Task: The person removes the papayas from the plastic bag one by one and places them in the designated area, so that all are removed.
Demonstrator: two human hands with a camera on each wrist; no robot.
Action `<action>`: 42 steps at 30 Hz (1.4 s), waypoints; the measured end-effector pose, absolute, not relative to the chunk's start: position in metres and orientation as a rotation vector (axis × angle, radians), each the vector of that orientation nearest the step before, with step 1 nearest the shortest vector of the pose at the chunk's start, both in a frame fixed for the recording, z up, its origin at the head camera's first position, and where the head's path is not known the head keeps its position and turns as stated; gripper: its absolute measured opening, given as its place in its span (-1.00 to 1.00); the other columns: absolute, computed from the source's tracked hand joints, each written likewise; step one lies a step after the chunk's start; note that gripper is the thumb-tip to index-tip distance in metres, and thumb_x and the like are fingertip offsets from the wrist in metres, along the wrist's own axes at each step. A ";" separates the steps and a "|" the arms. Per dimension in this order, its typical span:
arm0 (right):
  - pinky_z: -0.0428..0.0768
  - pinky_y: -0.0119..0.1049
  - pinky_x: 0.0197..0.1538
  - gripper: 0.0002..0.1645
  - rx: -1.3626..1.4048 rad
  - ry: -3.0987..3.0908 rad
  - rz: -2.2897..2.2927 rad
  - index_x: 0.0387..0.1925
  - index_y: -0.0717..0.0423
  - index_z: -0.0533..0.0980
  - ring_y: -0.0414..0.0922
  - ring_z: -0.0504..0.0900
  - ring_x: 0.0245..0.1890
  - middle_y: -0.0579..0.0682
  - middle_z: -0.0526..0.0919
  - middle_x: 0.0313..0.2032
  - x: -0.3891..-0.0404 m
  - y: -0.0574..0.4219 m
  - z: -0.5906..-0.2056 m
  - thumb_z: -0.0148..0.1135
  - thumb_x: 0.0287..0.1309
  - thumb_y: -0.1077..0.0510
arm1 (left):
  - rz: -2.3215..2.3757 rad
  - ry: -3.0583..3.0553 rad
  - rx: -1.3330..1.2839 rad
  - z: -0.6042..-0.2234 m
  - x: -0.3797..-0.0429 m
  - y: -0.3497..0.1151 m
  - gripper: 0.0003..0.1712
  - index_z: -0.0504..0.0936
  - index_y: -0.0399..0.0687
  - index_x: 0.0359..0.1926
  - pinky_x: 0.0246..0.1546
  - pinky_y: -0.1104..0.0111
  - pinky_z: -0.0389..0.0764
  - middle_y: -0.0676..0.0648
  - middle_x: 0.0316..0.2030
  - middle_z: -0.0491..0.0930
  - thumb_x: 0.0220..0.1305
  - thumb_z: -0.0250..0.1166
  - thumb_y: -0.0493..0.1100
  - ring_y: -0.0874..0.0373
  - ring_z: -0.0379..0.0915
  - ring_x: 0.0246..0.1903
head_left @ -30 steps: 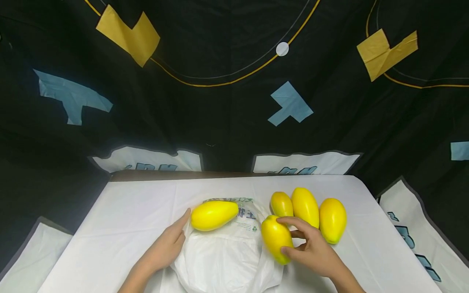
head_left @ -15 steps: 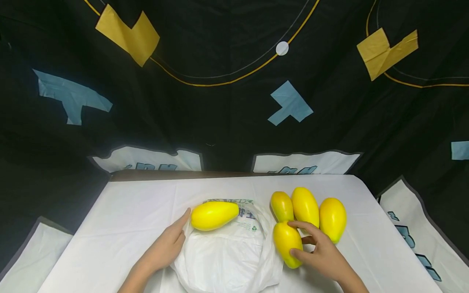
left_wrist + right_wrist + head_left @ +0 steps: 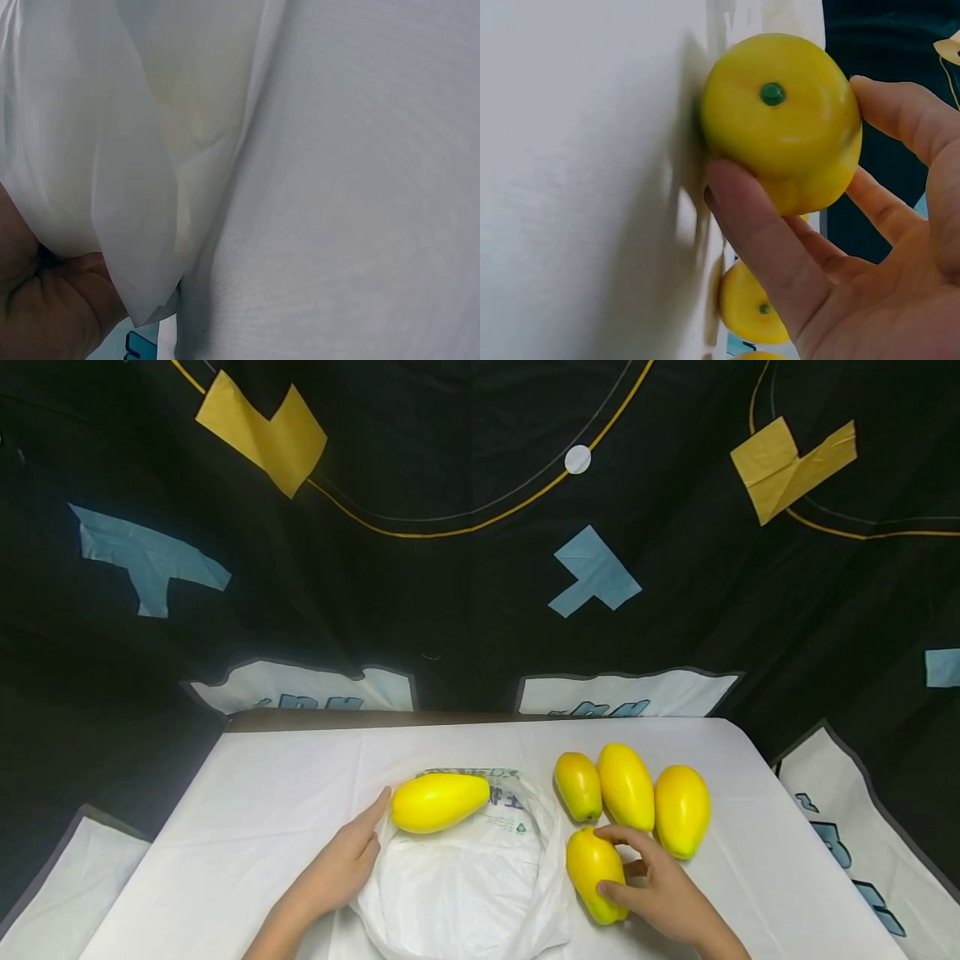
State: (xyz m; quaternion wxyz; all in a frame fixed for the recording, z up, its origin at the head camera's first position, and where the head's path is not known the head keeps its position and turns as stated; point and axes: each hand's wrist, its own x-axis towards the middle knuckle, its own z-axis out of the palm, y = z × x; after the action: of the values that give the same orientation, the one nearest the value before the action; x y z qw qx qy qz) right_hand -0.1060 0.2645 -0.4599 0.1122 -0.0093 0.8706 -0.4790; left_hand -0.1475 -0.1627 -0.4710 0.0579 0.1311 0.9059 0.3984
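Fingers and thumb of the right hand (image 3: pixel 663 893) curl round a yellow fruit (image 3: pixel 592 872), the thumb on its near side and the fingertips along its farther part. The fruit is smooth and glossy, a plump oblong that narrows toward the end nearer the person; the right wrist view shows one end face-on, rounded, with a small dark green nub set in it. It lies lengthwise just beside the right edge of a white plastic bag (image 3: pixel 453 893), close over the tabletop; whether it touches the white cloth (image 3: pixel 247 827) beneath, I cannot tell. Just beyond it is a smaller fruit (image 3: pixel 577 787), then a longer fruit (image 3: pixel 626 787) and a rounded fruit (image 3: pixel 682 812), side by side to its right, all the same bright yellow. On the other side, the left hand (image 3: pixel 341 864) is at the bag's left edge, its forefinger extended; the bag hides part of this hand, so whether it grips the plastic is unclear. Near that fingertip, a plump yellow fruit (image 3: pixel 440 802) lies crosswise at the far part of the bag, beside printed characters and a small green mark. Behind the table, a black curtain (image 3: pixel 450 610) carries yellow and pale blue shapes.
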 end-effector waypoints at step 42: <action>0.51 0.01 0.20 -0.32 -0.547 2.929 -1.372 0.09 -0.37 0.53 -0.23 0.42 0.24 -0.34 0.50 0.19 -0.129 0.215 -0.412 0.44 -0.03 0.28 | 1.208 2.722 0.404 -0.468 -0.146 -0.162 -0.34 -0.03 -0.20 0.52 0.40 0.02 0.04 -0.14 0.48 0.01 0.44 -0.17 -0.34 -0.07 -0.05 0.44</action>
State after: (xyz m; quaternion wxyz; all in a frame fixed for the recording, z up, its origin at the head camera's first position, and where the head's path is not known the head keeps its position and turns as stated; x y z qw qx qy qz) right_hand -0.1288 0.2150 -0.4118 -0.0692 -0.1664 0.8907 -0.4173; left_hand -0.1463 -0.1621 -0.4684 0.0682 0.1340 0.9037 0.4010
